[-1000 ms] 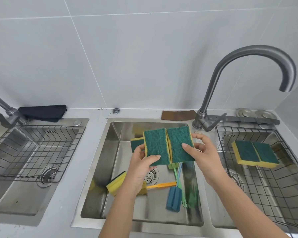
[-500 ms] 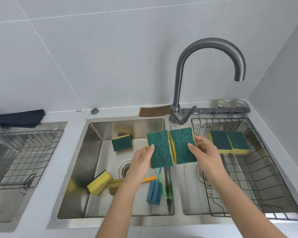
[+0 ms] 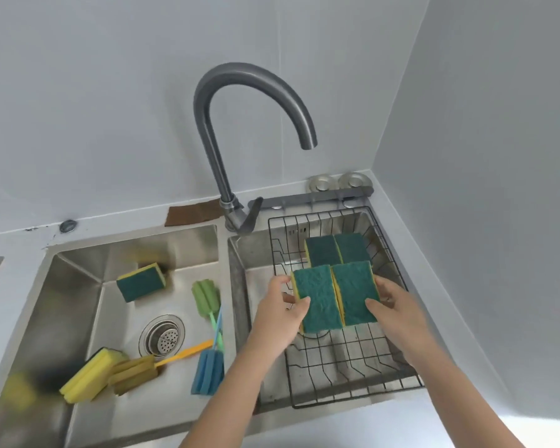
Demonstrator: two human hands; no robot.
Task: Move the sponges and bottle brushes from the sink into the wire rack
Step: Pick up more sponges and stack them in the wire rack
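Left hand: grips left sponge.
Right hand: grips right sponge.
Rack: beneath both hands.
Brushes: left of hands.

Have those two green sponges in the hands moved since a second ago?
Yes. The held sponges went right, from over the left sink basin to above the wire rack, past the faucet.

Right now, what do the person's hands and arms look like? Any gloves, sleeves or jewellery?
Both the left hand and the right hand are bare: no gloves, rings or watch visible. The forearms are uncovered all the way to the picture's edge, so no sleeve shows.
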